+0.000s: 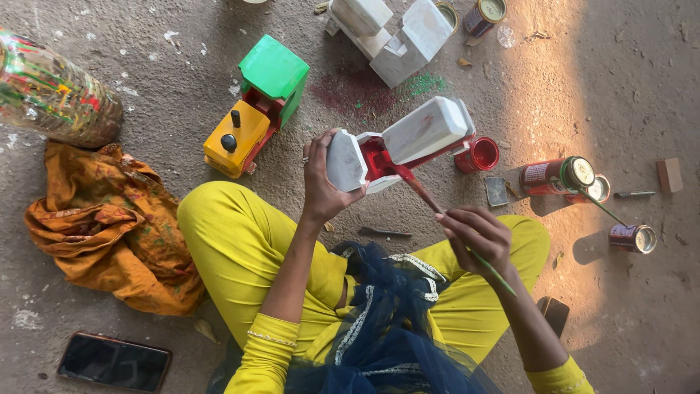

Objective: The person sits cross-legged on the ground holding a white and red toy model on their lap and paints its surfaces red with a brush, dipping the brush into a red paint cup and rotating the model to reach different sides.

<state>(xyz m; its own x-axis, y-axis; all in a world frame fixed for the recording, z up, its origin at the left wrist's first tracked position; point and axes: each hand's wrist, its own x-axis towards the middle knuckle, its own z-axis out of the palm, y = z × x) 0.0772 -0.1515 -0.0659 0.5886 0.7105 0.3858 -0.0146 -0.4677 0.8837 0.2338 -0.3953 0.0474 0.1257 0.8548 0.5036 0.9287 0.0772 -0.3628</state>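
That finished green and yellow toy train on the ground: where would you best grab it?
Probably by the green cab, from above, with fingers on its two flat side walls. It is the tallest, blockiest part of the toy train. The yellow front carries black knobs on top, which would get in the way.

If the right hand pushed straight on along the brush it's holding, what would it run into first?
The right hand points its paintbrush up-left, so it would likely meet the red-painted recess of the white toy train that the left hand holds; the bristles look already on it.
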